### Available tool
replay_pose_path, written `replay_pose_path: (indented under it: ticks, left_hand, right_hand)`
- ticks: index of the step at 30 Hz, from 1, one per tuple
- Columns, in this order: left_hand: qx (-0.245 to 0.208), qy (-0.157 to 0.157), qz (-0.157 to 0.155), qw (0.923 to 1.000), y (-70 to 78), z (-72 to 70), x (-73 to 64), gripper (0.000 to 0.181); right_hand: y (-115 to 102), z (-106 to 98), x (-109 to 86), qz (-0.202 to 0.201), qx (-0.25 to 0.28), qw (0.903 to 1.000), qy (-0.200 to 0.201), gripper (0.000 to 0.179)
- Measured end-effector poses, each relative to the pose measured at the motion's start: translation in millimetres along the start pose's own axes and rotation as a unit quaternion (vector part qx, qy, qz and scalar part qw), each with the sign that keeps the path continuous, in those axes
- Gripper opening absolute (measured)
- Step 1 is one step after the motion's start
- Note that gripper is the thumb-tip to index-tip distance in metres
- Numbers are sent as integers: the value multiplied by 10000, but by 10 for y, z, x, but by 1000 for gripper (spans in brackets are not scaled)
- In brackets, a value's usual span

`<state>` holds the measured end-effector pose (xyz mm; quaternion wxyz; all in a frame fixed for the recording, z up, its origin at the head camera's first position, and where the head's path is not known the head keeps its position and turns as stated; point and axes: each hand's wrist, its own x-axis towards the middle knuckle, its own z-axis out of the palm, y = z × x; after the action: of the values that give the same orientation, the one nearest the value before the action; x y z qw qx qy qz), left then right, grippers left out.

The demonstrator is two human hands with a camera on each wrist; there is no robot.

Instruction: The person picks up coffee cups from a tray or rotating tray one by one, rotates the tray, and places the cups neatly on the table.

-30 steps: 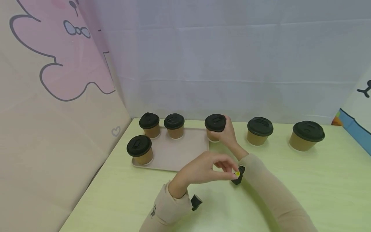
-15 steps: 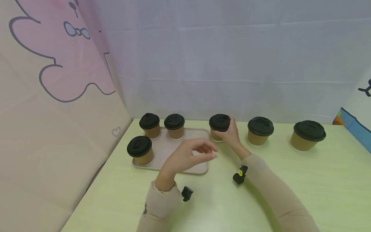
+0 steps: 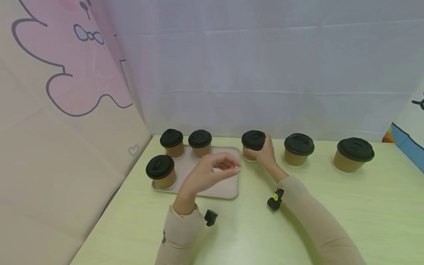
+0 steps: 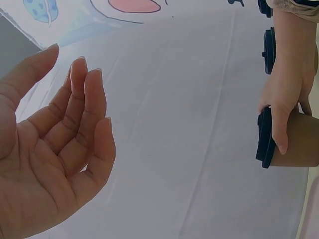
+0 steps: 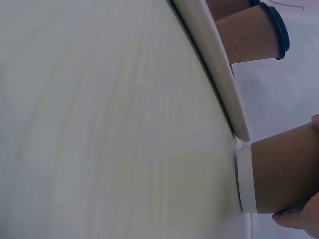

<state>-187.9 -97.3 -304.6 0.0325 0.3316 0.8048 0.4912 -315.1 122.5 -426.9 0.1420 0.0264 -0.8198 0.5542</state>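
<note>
Three lidded cups stood along the upper and left edges of a tray, left of center in the frame: one at the upper left corner, one at the back and one at the lower left. Just beyond the tray's right rim, a person's right hand gripped a fourth cup between thumb and fingers, upright by the table's far edge. Another cup stood near that hand, and a last one farther right.

The left hand — fingers loosely curved, thumb apart — hung in front of the tray's right half. The pale table stretched from the cups down between two beige sleeves. Smooth brown walls tapered to white bases under molded black lids; behind hung a creased cloth.
</note>
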Motion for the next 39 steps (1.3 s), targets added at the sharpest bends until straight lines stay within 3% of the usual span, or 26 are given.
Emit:
replay_pose_path:
  ticks: [25,39]
  left_hand:
    - [-140,43,-52,9999,15,-38,-20,15]
    - [-191,-5,-89,9998,10,-31,3,13]
  right_hand:
    - [-8,13,9,-2,-52,9998,-173,88]
    - [-39,-17,-4,233,-536,9980,-260,94]
